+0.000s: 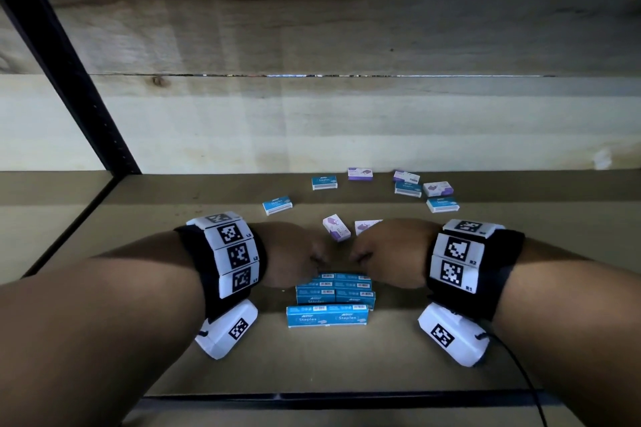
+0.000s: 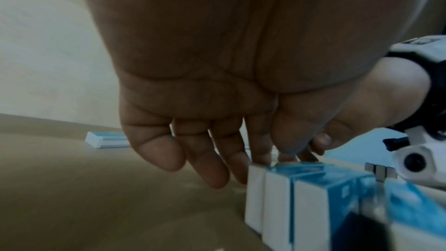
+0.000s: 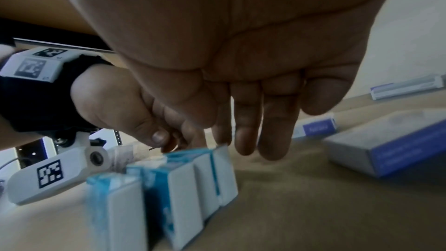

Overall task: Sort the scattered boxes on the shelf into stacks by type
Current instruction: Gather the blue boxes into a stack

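Observation:
Several blue staple boxes (image 1: 334, 291) stand on edge in tight rows near the shelf front, with one more blue box (image 1: 326, 315) lying flat before them. My left hand (image 1: 317, 262) and right hand (image 1: 357, 258) meet over the farthest row, fingers pointing down. In the left wrist view, the left hand (image 2: 272, 157) pinches the top of the far blue box (image 2: 255, 188) between thumb and index finger. The right hand (image 3: 212, 140) does the same on the far blue box (image 3: 225, 171) at its end. The other fingers hang straight behind the rows.
Loose blue boxes (image 1: 276, 205) (image 1: 324, 182) (image 1: 442, 204) and purple boxes (image 1: 336, 227) (image 1: 360, 174) (image 1: 438, 188) lie scattered toward the back wall. A black upright post (image 1: 69, 62) stands at the left. The shelf's front edge (image 1: 312, 397) is close below my wrists.

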